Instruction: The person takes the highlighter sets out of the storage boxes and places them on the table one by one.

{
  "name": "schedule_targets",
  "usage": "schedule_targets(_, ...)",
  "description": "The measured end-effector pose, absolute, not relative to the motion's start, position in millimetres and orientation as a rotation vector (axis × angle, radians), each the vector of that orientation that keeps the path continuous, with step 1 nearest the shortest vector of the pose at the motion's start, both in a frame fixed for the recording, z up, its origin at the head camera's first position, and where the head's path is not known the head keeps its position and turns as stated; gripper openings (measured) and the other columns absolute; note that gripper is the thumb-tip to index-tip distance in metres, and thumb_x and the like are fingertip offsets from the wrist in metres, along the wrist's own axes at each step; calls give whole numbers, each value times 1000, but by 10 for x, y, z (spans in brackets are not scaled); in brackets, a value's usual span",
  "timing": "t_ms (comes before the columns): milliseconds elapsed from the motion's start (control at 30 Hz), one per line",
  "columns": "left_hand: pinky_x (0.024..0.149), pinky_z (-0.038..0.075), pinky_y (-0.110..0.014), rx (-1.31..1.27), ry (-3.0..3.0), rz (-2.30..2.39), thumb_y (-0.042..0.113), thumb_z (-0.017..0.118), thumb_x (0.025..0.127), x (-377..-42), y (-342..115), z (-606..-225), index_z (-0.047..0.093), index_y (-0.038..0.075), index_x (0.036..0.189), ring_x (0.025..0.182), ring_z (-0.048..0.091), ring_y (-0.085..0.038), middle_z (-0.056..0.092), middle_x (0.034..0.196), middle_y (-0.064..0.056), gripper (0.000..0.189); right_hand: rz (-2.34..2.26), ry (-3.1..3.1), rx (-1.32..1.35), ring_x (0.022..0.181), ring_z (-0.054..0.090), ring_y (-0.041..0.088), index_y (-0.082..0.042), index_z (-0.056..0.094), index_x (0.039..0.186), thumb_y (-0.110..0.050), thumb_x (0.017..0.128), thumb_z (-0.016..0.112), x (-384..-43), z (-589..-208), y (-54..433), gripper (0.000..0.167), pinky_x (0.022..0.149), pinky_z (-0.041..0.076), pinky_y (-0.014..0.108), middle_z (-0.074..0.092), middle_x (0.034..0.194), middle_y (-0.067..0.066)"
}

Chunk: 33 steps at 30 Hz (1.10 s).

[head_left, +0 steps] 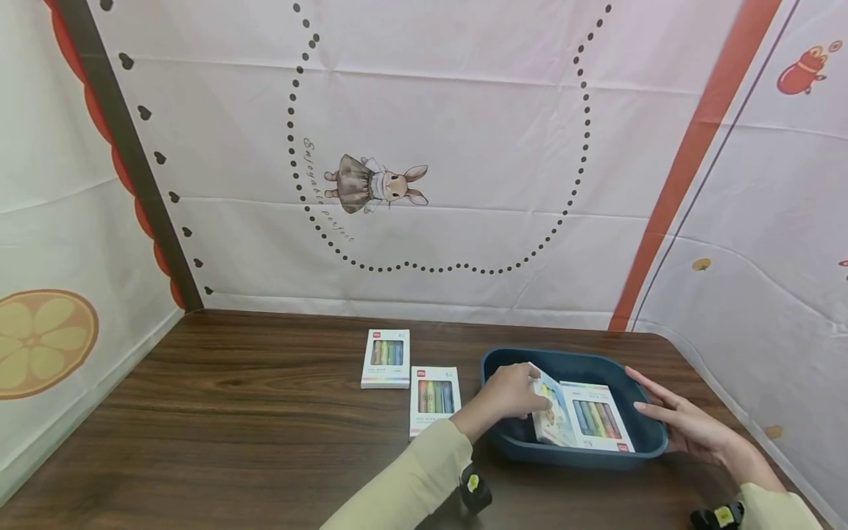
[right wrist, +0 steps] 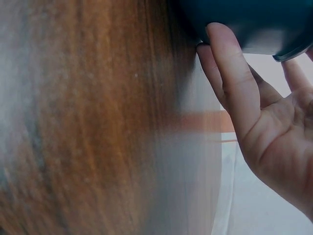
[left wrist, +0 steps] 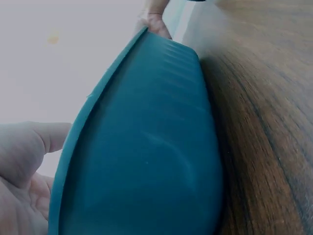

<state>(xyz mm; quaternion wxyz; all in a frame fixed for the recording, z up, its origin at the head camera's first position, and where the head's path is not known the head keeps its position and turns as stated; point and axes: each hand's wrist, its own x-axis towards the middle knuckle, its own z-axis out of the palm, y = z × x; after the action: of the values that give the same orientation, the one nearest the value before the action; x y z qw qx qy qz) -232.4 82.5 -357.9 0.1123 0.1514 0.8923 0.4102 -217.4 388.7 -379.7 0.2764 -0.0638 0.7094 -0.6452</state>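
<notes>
A dark blue plastic basin (head_left: 563, 455) stands on the table, and two white boxes are inside it. My left hand (head_left: 506, 397) reaches over its left rim and grips one tilted box (head_left: 555, 416) by its upper edge. Beside it leans another box (head_left: 599, 419), whose window shows coloured sticks. My right hand (head_left: 692, 423) holds the basin's right end, with a digit over the rim. Fingers (right wrist: 234, 73) of that hand touch the outer wall in the right wrist view. The basin's side hides the boxes in the left wrist view, where part of my left hand (left wrist: 19, 171) shows.
Two more white windowed boxes, a farther box (head_left: 386, 359) and a nearer box (head_left: 433, 397), lie left of the basin on the brown wooden table (head_left: 265, 412). The left forearm passes close to the nearer one. Printed white cloth (head_left: 464, 147) hangs behind and at both sides.
</notes>
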Motion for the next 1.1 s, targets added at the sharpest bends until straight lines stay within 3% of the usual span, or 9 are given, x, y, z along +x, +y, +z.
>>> schedule_targets(133, 50, 49, -21, 442, 2512, 1297, 19, 71, 78, -2339, 815, -3580, 57, 9, 119, 52, 57, -11, 60, 98, -4, 45, -1733, 1911, -166, 99, 58, 28, -64, 39, 118, -21, 98, 40, -2174, -3794, 3884, 48, 82, 44, 56, 40, 121, -1)
schedule_targets(467, 50, 50, -20, 479, 2422, 1325, 15, 71, 79, -2347, 847, -3617, 56, 11, 121, 58, 57, -11, 55, 84, -1, 45, -1711, 1956, -135, 99, 57, 27, -65, 36, 119, -22, 98, 41, -2172, -3790, 3867, 48, 82, 44, 55, 35, 129, 10)
schedule_targets(900, 52, 50, -20, 486, 2395, 1311, 10, 74, 74, -2327, 856, -3627, 51, 11, 127, 58, 57, -10, 56, 94, -3, 58, -1727, 1922, -144, 98, 58, 29, -65, 40, 116, -22, 98, 41, -2170, -3782, 3869, 46, 82, 45, 55, 41, 122, 4)
schedule_targets(1100, 52, 50, -21, 461, 2423, 1310, 10, 74, 74, -2313, 875, -3612, 51, 11, 126, 58, 57, -11, 56, 95, -3, 58, -1713, 1965, -113, 98, 58, 27, -65, 37, 117, -23, 98, 42, -2164, -3787, 3858, 47, 82, 45, 55, 24, 134, 26)
